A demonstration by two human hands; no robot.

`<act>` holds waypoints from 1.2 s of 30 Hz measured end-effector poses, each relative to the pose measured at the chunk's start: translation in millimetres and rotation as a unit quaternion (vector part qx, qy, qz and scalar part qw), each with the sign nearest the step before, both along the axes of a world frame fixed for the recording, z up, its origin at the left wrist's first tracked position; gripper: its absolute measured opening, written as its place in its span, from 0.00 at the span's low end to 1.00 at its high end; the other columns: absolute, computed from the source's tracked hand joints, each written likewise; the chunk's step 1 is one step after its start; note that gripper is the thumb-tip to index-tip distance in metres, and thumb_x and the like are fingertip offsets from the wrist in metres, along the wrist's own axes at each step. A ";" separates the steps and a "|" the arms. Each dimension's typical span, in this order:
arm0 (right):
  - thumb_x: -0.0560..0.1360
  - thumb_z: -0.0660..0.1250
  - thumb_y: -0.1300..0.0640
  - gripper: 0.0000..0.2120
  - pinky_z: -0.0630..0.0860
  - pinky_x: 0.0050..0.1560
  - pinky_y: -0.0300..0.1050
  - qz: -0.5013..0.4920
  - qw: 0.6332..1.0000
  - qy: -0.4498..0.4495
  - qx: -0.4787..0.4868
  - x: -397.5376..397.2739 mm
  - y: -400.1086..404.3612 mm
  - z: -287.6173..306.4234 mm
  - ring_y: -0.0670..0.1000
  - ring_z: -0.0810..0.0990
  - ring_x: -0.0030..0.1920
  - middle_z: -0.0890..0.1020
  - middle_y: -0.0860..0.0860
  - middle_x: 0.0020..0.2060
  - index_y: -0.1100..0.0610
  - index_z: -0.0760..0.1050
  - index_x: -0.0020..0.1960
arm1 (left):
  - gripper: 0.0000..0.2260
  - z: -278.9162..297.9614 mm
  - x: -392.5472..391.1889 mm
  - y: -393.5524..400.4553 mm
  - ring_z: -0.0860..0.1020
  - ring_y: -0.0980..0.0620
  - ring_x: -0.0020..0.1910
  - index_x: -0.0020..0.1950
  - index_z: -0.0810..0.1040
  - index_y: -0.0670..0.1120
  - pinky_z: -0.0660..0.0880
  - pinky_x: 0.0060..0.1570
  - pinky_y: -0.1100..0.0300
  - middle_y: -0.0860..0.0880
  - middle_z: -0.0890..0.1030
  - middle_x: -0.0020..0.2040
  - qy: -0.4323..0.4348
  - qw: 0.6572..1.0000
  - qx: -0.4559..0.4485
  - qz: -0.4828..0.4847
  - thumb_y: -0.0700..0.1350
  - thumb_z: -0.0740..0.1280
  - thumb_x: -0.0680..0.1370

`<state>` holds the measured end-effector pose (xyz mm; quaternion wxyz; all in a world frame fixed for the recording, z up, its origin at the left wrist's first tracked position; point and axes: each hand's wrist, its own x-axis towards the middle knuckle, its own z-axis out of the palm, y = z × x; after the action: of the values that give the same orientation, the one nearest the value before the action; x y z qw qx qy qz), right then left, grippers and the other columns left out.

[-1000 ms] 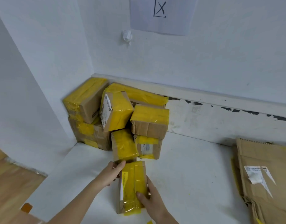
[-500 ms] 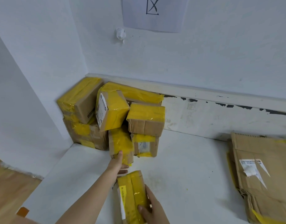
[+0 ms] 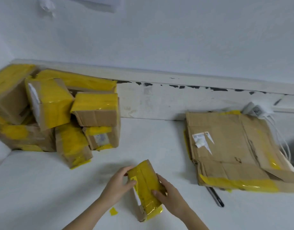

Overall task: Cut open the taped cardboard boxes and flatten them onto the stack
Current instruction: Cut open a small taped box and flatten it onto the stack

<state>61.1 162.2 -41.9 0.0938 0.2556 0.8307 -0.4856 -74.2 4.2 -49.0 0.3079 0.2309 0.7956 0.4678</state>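
Box in hand: I have the small cardboard box wrapped in yellow tape (image 3: 145,186) down on the white table (image 3: 43,188), near its front edge and between the two heaps.
Left hand: my left hand (image 3: 119,181) grips the box's left side, fingers curled over its far corner.
Right hand: my right hand (image 3: 167,194) clamps the right side, thumb pressed on the taped top.
What changed: a second ago the box lay close against the pile of taped yellow-and-brown boxes (image 3: 56,112) with my left hand reaching past it; now it sits well apart from that pile, and both hands are on it.
View: my head has swung right, so the stack of flattened brown cardboard sheets (image 3: 234,150) is in full view.
Tool: a dark slim cutter (image 3: 215,196) lies on the table just beside the stack's front edge; its upper end is hidden under the cardboard.
Meaning: I judge this box is picked out and positioned, still sealed. One hand must let go to fetch the cutter.
Scrap: a small yellow tape offcut (image 3: 113,211) lies near my left forearm.
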 end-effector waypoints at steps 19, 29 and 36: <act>0.66 0.64 0.59 0.11 0.74 0.26 0.56 -0.292 0.903 -0.028 0.315 86.1 76.1 -72.9 0.66 0.75 0.26 0.74 0.66 0.30 0.64 0.69 0.45 | 0.08 -2.7 13.6 2.7 0.78 0.53 0.52 0.52 0.76 0.48 0.73 0.45 0.67 0.49 0.81 0.50 -0.156 0.973 0.085 0.149 0.39 0.68 0.76; 0.75 0.61 0.68 0.14 0.68 0.43 0.44 -0.239 0.961 -0.090 0.102 66.6 40.9 -49.8 0.59 0.74 0.44 0.75 0.60 0.44 0.65 0.73 0.60 | 0.08 -11.1 13.4 6.0 0.78 0.55 0.51 0.51 0.75 0.50 0.72 0.43 0.68 0.50 0.80 0.50 -0.148 0.972 0.095 0.158 0.38 0.67 0.76; 0.79 0.60 0.62 0.06 0.62 0.31 0.41 -0.321 0.916 0.005 -0.240 50.8 30.3 14.9 0.51 0.68 0.27 0.73 0.54 0.28 0.63 0.70 0.45 | 0.07 -16.2 19.9 9.7 0.78 0.52 0.52 0.50 0.75 0.50 0.74 0.51 0.59 0.48 0.80 0.50 -0.144 0.957 0.120 0.221 0.39 0.67 0.76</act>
<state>112.0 192.5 -27.0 -0.0129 0.4759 0.5627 -0.6758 -54.3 13.9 -65.2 0.2780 0.0151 0.7121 0.6445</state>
